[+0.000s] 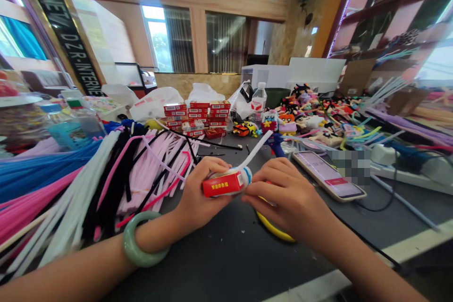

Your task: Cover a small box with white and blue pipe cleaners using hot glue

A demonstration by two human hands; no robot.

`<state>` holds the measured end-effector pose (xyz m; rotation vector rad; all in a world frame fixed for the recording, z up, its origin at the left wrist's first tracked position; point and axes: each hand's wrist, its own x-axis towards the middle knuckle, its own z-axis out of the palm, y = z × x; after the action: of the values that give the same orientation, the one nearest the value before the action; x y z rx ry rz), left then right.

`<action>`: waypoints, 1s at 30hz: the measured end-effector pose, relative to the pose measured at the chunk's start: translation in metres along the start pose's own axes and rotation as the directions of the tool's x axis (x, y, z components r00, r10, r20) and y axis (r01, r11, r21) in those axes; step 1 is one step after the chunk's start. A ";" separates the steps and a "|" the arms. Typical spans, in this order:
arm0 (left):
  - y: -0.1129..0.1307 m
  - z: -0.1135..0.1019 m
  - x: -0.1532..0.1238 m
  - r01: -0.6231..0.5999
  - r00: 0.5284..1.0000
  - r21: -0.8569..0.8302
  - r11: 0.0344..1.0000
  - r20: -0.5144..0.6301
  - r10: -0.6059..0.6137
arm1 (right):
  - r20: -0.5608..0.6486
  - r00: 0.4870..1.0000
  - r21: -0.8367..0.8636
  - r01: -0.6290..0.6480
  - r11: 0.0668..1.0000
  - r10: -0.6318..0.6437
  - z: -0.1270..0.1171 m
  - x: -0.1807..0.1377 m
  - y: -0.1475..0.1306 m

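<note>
In my left hand (205, 193) is a small red box (222, 184) with yellow lettering, gripped between thumb and fingers. White and blue fuzzy pipe cleaners (247, 175) wrap its right end, and one white pipe cleaner (257, 148) sticks up from it to the right. My right hand (283, 193) is closed, its fingertips pinched against the wrapped end; exactly what lies between them is partly hidden. Below the right hand, a curved yellow piece (274, 229), perhaps a tool handle, lies on the dark table (226, 259). Behind that hand stands a blue glue gun (276, 145), partly covered.
Bundles of pipe cleaners (71, 198) cover the left side. Several similar red boxes (198, 115) are stacked at the back, near a plastic bottle (259, 99). Fuzzy dolls (318, 113) pile up at back right. A phone (329, 175) and cable (368, 240) lie right.
</note>
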<state>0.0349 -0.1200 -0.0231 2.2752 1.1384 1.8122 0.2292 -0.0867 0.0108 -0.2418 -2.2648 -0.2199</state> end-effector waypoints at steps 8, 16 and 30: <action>0.001 0.000 0.001 0.040 0.999 0.016 0.999 -0.019 -0.040 | 0.016 1.000 0.002 -0.019 1.000 0.019 0.001 0.001 -0.002; 0.007 0.000 0.003 0.083 0.996 0.009 0.996 -0.016 -0.083 | 0.029 0.997 0.036 -0.077 0.996 0.076 0.006 0.002 -0.002; 0.007 0.001 0.005 0.078 0.997 0.003 0.997 -0.001 -0.078 | -0.019 0.995 0.086 -0.093 0.992 0.095 0.013 -0.001 0.002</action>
<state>0.0396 -0.1226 -0.0162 2.1985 1.2123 1.7857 0.2209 -0.0820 0.0025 -0.2988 -2.2279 -0.0763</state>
